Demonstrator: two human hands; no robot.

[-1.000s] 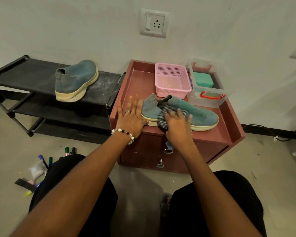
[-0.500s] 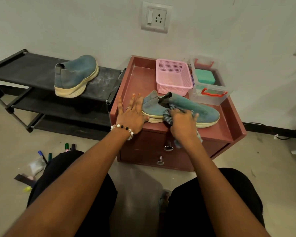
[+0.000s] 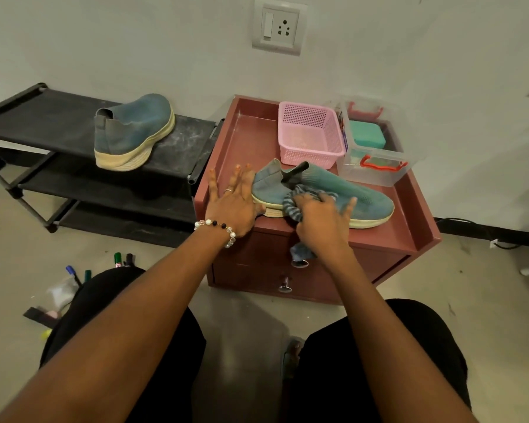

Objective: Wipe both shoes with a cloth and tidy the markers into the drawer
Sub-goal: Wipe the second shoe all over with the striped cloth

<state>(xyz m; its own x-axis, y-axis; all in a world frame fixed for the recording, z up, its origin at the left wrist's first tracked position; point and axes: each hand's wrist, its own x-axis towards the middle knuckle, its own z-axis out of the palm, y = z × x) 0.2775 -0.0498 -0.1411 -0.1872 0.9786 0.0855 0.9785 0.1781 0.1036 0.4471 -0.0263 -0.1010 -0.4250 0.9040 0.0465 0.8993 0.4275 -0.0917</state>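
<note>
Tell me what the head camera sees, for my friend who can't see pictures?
A person's right hand rubs a striped cloth on a blue shoe atop a red drawer cabinet, left hand flat beside its heel. Another shoe sits on a black rack; markers lie on the floor.

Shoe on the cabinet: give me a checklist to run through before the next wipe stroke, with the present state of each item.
1. Cloth held in right hand: ok.
2. Cloth touching the shoe on the cabinet: ok.
3. Left hand steadying the shoe's heel: ok, open fingers against it.
4. Shoe flat on cabinet top: ok.
5. Shoe on the rack wiped: cannot tell.
6. Markers in the drawer: not ok, on the floor.
</note>
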